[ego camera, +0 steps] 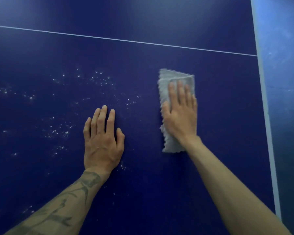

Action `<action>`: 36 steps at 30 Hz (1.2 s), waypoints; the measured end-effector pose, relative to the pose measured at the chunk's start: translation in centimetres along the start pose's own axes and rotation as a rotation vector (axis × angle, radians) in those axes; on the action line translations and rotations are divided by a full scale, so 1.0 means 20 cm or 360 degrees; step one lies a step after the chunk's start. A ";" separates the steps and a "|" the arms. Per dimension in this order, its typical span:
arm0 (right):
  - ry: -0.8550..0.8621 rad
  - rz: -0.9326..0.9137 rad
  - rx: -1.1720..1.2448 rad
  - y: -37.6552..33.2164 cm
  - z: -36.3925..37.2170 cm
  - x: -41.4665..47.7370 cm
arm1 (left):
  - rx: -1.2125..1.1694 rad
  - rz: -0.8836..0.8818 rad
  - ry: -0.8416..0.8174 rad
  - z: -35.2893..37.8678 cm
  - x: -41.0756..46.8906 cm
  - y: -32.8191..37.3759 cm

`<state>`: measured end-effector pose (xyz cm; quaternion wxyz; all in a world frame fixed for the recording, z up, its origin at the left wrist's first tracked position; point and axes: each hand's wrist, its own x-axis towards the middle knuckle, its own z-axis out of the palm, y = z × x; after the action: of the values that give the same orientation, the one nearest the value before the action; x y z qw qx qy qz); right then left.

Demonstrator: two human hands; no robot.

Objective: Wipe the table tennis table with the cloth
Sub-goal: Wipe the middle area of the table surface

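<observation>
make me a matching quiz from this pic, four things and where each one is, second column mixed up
1. cloth
2. left hand
3. white line
4. specks

a. scattered on the table, left of the cloth
b. flat on bare table
c. under the right hand
d. runs across, beyond both hands

Pairs: 1-c, 2-b, 3-d, 4-a

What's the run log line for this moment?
stage: wiping | right hand: flat on grey cloth | left hand: flat on table | white specks: left of cloth
</observation>
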<state>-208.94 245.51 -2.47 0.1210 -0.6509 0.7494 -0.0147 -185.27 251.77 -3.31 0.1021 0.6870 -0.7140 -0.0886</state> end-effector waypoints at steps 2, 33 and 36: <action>0.0071 0.0255 0.0054 -0.02 -0.04 0.15 | 0.0003 0.0003 -0.0002 0.00 0.00 0.00; 0.0079 0.0177 0.0061 -0.40 0.01 0.14 | -0.0124 -0.0011 0.0084 -0.17 -0.05 -0.30; 0.0073 0.0174 0.0137 -0.65 0.04 0.25 | -0.0008 -0.0075 0.0032 -0.20 -0.06 -0.49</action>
<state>-196.70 238.81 -1.76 0.1322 -0.6027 0.7850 -0.0552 -174.68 252.60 -2.15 0.1089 0.7042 -0.6963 -0.0859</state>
